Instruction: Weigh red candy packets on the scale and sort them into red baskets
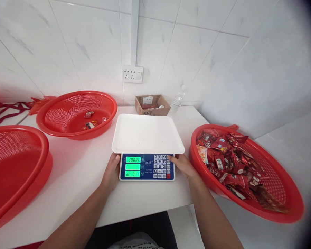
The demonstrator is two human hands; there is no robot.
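A digital weighing scale stands in front of me on the white table. Its blue panel has a number keypad and three lit green displays; the top one reads about 30.000. The flat white weighing pan holds nothing but a few specks. My left hand grips the scale's left side, thumb up at the panel's edge. On the right side, my right hand grips the body, with its thumb resting over the upper right keys. The other fingers of both hands are mostly hidden.
A red basket full of wrapped snack packets sits at the right. Another red basket with several packets stands back left, and a third is nearer. Behind the scale are a cardboard box and a clear plastic bottle.
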